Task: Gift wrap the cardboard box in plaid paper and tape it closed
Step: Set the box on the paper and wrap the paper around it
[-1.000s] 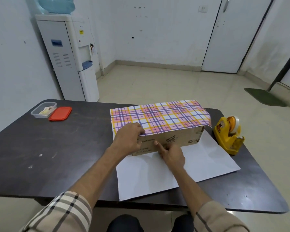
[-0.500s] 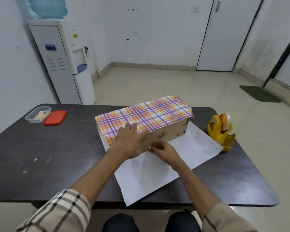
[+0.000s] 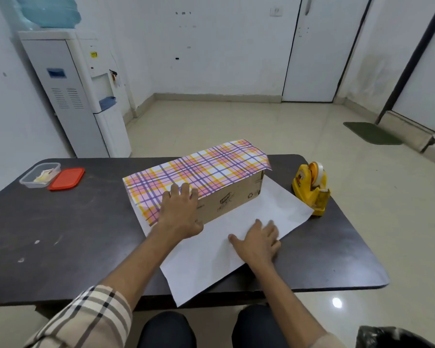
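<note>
Head view: the cardboard box [image 3: 234, 199] is seen at the centre of the frame on the dark desk [image 3: 60, 234], its top covered by the plaid paper [image 3: 199, 169]. The left hand [image 3: 180, 212] is laid over the near top edge, fingers [image 3: 186, 188] straight, pressing the paper. The right hand [image 3: 258, 241] is spread flat, fingers released, on the paper's white side. A yellow tape dispenser [image 3: 310, 189] is set at the right.

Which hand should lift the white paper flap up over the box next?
Probably the right. The right hand lies flat on the loose white flap, while the left hand presses the plaid paper down on the cardboard box.
</note>
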